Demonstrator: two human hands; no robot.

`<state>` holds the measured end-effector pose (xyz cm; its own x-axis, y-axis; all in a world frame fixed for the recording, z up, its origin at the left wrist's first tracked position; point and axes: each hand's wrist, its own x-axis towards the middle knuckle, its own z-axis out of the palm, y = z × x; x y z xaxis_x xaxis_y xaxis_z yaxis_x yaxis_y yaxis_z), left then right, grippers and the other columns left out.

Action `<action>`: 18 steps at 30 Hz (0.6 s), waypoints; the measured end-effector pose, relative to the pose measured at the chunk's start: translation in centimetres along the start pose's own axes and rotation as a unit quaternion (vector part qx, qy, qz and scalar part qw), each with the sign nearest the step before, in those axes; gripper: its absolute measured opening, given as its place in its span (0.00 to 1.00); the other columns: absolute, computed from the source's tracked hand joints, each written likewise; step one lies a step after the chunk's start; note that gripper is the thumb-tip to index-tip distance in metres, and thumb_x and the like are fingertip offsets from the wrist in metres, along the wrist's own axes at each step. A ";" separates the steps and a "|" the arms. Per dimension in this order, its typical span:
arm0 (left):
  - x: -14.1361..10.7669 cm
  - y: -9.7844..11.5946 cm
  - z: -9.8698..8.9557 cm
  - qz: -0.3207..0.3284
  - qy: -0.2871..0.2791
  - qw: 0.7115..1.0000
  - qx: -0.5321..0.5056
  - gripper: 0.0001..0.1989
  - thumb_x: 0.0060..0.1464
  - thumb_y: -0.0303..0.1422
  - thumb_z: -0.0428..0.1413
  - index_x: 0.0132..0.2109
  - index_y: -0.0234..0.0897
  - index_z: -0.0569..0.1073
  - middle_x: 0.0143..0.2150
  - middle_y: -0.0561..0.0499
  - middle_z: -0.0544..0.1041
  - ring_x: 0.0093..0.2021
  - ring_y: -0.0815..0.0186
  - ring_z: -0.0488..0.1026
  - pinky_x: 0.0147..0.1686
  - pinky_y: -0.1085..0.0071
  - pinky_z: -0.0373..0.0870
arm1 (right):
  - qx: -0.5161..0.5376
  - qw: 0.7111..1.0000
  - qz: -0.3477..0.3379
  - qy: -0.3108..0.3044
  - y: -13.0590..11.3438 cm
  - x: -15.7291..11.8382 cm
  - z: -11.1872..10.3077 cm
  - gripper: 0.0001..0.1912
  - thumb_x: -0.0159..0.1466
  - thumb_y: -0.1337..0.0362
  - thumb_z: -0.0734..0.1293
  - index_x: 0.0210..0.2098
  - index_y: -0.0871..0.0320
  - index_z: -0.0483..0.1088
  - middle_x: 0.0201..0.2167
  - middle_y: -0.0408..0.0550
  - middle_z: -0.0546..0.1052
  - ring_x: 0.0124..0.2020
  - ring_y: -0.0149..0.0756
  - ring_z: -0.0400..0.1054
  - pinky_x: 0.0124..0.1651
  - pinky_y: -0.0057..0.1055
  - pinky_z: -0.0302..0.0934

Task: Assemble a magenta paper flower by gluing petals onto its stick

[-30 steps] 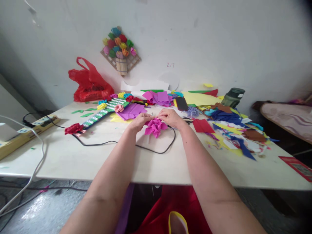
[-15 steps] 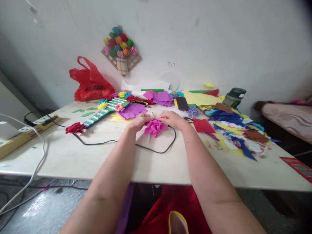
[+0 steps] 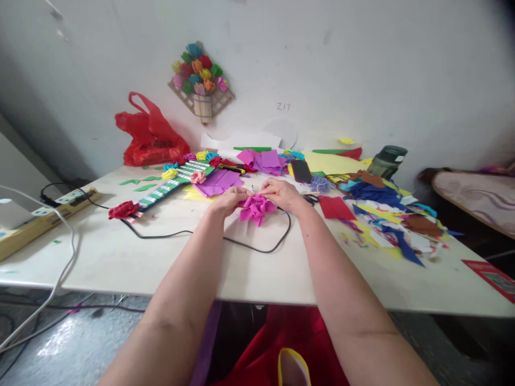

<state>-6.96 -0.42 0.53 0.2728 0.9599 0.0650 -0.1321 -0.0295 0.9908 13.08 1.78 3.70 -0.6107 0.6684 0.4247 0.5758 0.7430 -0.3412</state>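
Observation:
A magenta paper flower (image 3: 256, 210) with crumpled, spread petals is between my two hands, over the middle of the table (image 3: 265, 279). My left hand (image 3: 231, 200) is closed on its upper left edge, thumb and fingers pinched. From the right, my right hand (image 3: 280, 193) pinches its upper edge with thumb and forefinger. The exact spot of each pinch is partly hidden by the fingers. A black cable (image 3: 257, 248) loops on the table just below the flower. Dark-handled scissors (image 3: 310, 199) lie right of my right hand.
Left stands a green-and-white striped panel (image 3: 167, 192) edged with paper roses, with a red plastic bag (image 3: 151, 136) behind. A phone (image 3: 301, 171), purple paper (image 3: 219, 183) and a dark bottle (image 3: 387, 162) lie or stand farther back. Paper scraps (image 3: 386, 214) pile up right. A power strip (image 3: 48, 220) sits at the left edge.
Both hands stay pinched on the flower, with only slight finger movement. The right fingers have shifted a little at its upper edge.

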 end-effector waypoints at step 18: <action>0.0 0.0 0.0 -0.036 0.007 0.999 -0.035 0.07 0.38 0.28 0.65 0.28 0.28 0.77 0.22 0.49 0.73 0.21 0.74 0.67 0.22 0.78 0.60 | -0.018 1.000 -0.003 0.017 -0.4 0.0 -0.2 0.10 0.59 0.69 0.65 0.33 0.51 0.79 0.42 0.40 0.78 0.39 0.34 0.70 0.38 0.29 0.58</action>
<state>-6.90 -0.40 0.52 0.2710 0.9625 -0.0091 -0.1785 0.0595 0.9821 12.99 1.46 4.01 -0.5962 0.6617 0.4547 0.5915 0.7449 -0.3085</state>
